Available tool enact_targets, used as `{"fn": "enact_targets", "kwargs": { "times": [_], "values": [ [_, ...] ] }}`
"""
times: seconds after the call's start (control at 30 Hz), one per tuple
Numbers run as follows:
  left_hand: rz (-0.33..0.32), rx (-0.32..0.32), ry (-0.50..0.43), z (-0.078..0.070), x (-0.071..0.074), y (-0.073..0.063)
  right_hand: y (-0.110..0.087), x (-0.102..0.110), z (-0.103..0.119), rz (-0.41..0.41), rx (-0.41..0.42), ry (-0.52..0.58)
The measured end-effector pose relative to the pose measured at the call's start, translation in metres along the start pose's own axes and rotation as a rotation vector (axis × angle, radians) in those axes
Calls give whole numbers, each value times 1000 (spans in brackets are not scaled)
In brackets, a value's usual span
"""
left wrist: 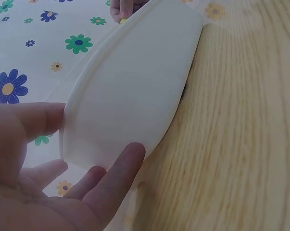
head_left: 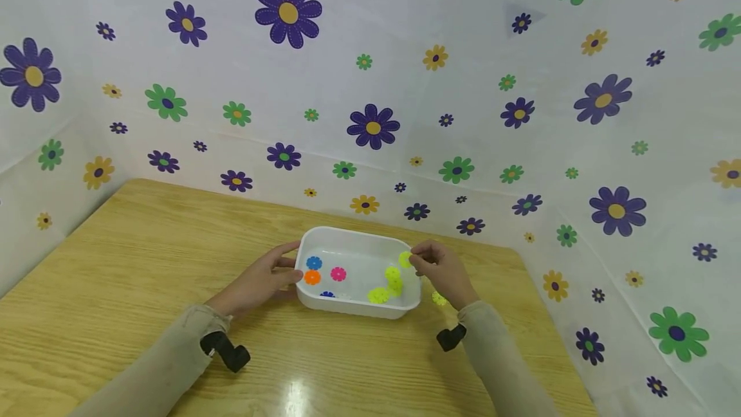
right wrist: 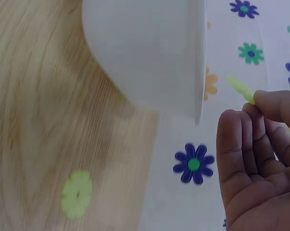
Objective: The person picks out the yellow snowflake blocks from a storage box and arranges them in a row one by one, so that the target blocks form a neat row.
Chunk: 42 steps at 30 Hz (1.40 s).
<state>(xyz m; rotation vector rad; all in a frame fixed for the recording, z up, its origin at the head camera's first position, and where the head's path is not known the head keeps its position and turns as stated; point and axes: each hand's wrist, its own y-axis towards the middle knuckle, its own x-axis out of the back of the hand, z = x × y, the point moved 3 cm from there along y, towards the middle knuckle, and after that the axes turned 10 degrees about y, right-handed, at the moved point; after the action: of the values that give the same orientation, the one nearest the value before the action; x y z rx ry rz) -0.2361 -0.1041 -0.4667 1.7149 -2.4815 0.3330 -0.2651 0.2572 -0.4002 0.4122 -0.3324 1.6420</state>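
A white plastic basin (head_left: 347, 306) stands on the table with flower-shaped plastic discs inside. My left hand (head_left: 263, 280) grips its left end, thumb at the rim and fingers against the outer wall (left wrist: 130, 91). Over the right end, my right hand (head_left: 444, 270) pinches a yellow-green disc (right wrist: 241, 88) between thumb and fingertip, above the rim. Several yellow discs (head_left: 379, 295) lie toward the basin's right side. At its left are a blue disc (head_left: 314, 263), an orange disc (head_left: 312, 277), a pink disc (head_left: 338, 273) and a partly hidden dark blue disc (head_left: 327, 294).
Another yellow disc (right wrist: 76, 194) lies on the wooden table (head_left: 173, 237), just right of the basin and close under my right wrist. A white sheet (head_left: 324, 82) printed with flowers hangs behind the table and along its sides.
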Motion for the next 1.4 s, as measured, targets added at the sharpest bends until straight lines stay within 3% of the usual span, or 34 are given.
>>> {"fn": "enact_targets", "kwargs": {
  "times": [0.33, 0.63, 1.0, 1.4],
  "values": [
    [4, -6, 1, -1, -2, 0, -13, 53, -26, -12, -33, -29],
    [10, -18, 9, -5, -2, -2, -26, 82, -66, 20, -177, -101],
    [2, 4, 16, -1, -1, 0, -34, 81, -86, 0, -257, -119],
    [4, 3, 14, -1, 0, 0, -27, 77, -100, -8, -260, -122]
  ]
}}
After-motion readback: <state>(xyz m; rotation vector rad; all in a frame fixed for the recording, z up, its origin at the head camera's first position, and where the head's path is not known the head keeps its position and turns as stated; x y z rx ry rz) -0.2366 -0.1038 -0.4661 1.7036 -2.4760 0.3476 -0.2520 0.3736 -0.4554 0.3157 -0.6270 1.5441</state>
